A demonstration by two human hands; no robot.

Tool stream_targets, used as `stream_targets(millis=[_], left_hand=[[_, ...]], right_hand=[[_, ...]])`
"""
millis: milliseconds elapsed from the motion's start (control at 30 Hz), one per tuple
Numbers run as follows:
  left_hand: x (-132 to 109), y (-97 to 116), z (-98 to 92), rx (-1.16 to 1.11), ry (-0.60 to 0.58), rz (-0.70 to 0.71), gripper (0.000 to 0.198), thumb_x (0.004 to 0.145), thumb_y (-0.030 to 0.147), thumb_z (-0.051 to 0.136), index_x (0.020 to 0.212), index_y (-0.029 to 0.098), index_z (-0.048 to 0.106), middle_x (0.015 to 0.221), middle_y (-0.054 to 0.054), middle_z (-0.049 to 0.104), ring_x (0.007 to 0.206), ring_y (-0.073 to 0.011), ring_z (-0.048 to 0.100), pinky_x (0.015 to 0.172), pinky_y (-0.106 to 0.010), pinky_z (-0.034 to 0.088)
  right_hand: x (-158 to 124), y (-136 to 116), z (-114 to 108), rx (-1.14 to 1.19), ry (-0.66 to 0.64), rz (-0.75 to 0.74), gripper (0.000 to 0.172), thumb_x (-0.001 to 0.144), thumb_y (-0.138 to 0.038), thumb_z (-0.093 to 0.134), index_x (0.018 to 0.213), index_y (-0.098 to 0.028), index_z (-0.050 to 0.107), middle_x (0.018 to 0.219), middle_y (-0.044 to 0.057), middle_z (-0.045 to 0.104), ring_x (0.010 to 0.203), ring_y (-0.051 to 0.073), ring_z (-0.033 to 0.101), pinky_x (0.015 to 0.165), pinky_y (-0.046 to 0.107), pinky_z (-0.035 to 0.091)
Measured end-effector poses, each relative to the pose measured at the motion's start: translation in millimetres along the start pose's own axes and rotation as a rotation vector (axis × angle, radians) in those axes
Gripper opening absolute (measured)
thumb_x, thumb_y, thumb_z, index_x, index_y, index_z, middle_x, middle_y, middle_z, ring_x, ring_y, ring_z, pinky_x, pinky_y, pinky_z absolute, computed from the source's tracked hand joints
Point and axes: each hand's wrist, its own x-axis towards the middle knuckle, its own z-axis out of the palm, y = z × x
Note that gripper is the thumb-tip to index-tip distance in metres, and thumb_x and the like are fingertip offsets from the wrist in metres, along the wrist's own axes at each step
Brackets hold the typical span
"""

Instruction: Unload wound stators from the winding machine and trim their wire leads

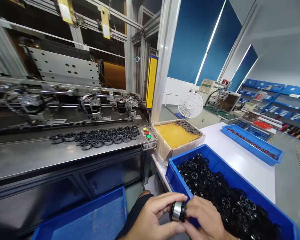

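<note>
Low in the view, my left hand (152,216) and my right hand (206,218) meet around a small round part (178,211) with a shiny metal band and a black plastic end. Both hands pinch it with closed fingers, the left on the metal side, the right on the black side. Just behind my right hand stands a blue bin (215,161) heaped with black plastic wheel-shaped parts (215,186). On the steel machine table (27,156) to the left lie several assembled rings (100,136) in rows.
A cardboard box (165,151) with a yellow sheet and several dark rings sits behind the bin. A control box with coloured buttons (147,133) is at the table's corner. A shallow blue tray (252,143), a white fan (190,105) and another blue bin (90,220) at lower left are nearby.
</note>
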Motion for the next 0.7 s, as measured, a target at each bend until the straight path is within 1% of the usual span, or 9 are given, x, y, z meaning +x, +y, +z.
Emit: stream_targets(millis=[100, 167, 233, 300, 333, 433, 533, 633, 700], left_hand=[[2.4, -5.3, 2.4, 0.061, 0.023, 0.101, 0.052, 0.064, 0.013, 0.087, 0.112, 0.029, 0.075, 0.105, -0.004, 0.077, 0.098, -0.0195, 0.072, 0.09, -0.023, 0.055], [3.0, -6.9, 2.7, 0.021, 0.025, 0.105, 0.056, 0.065, 0.009, 0.085, 0.115, 0.031, 0.073, 0.104, -0.003, 0.078, 0.096, -0.018, 0.073, 0.088, -0.022, 0.055], [2.7, -7.5, 2.8, -0.069, 0.033, 0.057, 0.061, 0.065, 0.007, 0.085, 0.119, 0.031, 0.07, 0.105, -0.002, 0.078, 0.095, -0.0171, 0.073, 0.087, -0.022, 0.056], [2.1, -7.5, 2.7, -0.121, 0.055, 0.002, 0.061, 0.063, 0.006, 0.086, 0.118, 0.028, 0.07, 0.105, -0.002, 0.078, 0.095, -0.0172, 0.074, 0.087, -0.021, 0.056], [1.8, -7.5, 2.7, -0.124, 0.065, -0.022, 0.059, 0.061, 0.006, 0.087, 0.115, 0.025, 0.07, 0.104, -0.003, 0.078, 0.095, -0.0174, 0.074, 0.086, -0.02, 0.056], [1.6, -7.2, 3.1, -0.126, 0.068, -0.078, 0.053, 0.059, 0.007, 0.089, 0.107, 0.02, 0.072, 0.098, -0.003, 0.079, 0.09, -0.017, 0.074, 0.082, -0.019, 0.056], [1.8, -7.2, 4.3, -0.16, 0.062, -0.099, 0.051, 0.058, 0.008, 0.089, 0.104, 0.019, 0.073, 0.091, -0.002, 0.08, 0.085, -0.0151, 0.074, 0.079, -0.018, 0.055], [1.6, -7.6, 5.2, -0.226, 0.051, -0.124, 0.051, 0.058, 0.012, 0.09, 0.105, 0.018, 0.072, 0.091, -0.003, 0.08, 0.087, -0.0163, 0.074, 0.08, -0.02, 0.055], [1.3, -8.0, 5.3, -0.254, 0.044, -0.152, 0.053, 0.056, 0.014, 0.092, 0.105, 0.017, 0.072, 0.092, -0.004, 0.08, 0.089, -0.0178, 0.074, 0.081, -0.022, 0.055]], right_hand=[[-2.0, 2.5, -1.7, 0.016, -0.013, -0.022, 0.01, 0.096, -0.012, 0.049, 0.096, -0.014, 0.059, 0.073, 0.006, 0.064, 0.063, 0.016, 0.058, 0.055, 0.027, 0.047], [-1.9, 2.0, -3.5, 0.022, 0.02, -0.004, 0.009, 0.092, -0.009, 0.052, 0.097, -0.014, 0.058, 0.076, 0.006, 0.064, 0.066, 0.016, 0.059, 0.057, 0.027, 0.049], [-1.4, 1.1, -6.2, -0.002, 0.047, 0.033, 0.018, 0.087, -0.006, 0.057, 0.104, -0.012, 0.058, 0.084, 0.008, 0.064, 0.073, 0.018, 0.061, 0.063, 0.029, 0.052], [-0.2, 0.6, -9.4, -0.031, 0.03, 0.031, 0.028, 0.086, -0.004, 0.058, 0.113, -0.01, 0.058, 0.094, 0.011, 0.062, 0.083, 0.02, 0.061, 0.07, 0.032, 0.055], [0.7, 0.6, -11.0, -0.037, 0.013, 0.016, 0.03, 0.087, -0.003, 0.057, 0.115, -0.009, 0.058, 0.097, 0.013, 0.061, 0.087, 0.021, 0.06, 0.073, 0.033, 0.056], [3.7, 0.6, -14.6, -0.031, -0.019, -0.022, 0.027, 0.088, -0.003, 0.057, 0.114, -0.008, 0.059, 0.097, 0.013, 0.06, 0.088, 0.022, 0.058, 0.074, 0.035, 0.056], [4.5, 1.3, -15.8, -0.033, -0.022, -0.04, 0.026, 0.089, -0.005, 0.058, 0.115, -0.006, 0.059, 0.095, 0.014, 0.06, 0.086, 0.022, 0.057, 0.073, 0.036, 0.056], [1.9, 3.4, -14.7, -0.054, -0.032, -0.052, 0.027, 0.09, -0.005, 0.057, 0.117, -0.005, 0.058, 0.099, 0.015, 0.06, 0.09, 0.023, 0.057, 0.075, 0.036, 0.057], [-0.2, 4.9, -13.7, -0.072, -0.04, -0.088, 0.028, 0.091, -0.003, 0.054, 0.119, -0.005, 0.057, 0.102, 0.016, 0.06, 0.094, 0.023, 0.058, 0.078, 0.036, 0.057]])
